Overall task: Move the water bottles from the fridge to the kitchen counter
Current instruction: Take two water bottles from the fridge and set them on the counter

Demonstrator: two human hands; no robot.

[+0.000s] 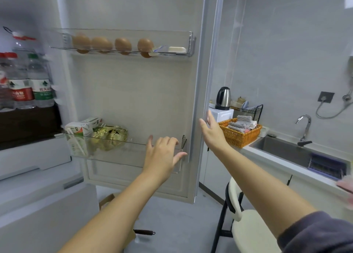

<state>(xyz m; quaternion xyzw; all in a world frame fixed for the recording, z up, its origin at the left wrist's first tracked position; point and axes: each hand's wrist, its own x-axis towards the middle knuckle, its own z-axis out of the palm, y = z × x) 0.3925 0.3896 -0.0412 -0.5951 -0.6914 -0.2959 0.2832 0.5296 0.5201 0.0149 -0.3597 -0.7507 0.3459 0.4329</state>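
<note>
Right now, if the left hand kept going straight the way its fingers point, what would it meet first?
Most likely the clear lower door shelf: the left hand is open, fingers aimed up and right at the shelf's right end, close to the open fridge door. Depth is unclear; it may already be touching the shelf.

Four brown eggs (112, 44) in clear upper door shelf (189, 41); green-and-white drink carton (76, 136) and gold foil packet (110, 137) in lower shelf; steel kettle (223, 98), orange wicker basket (238, 136), chrome tap (304, 126) rightward.
</note>
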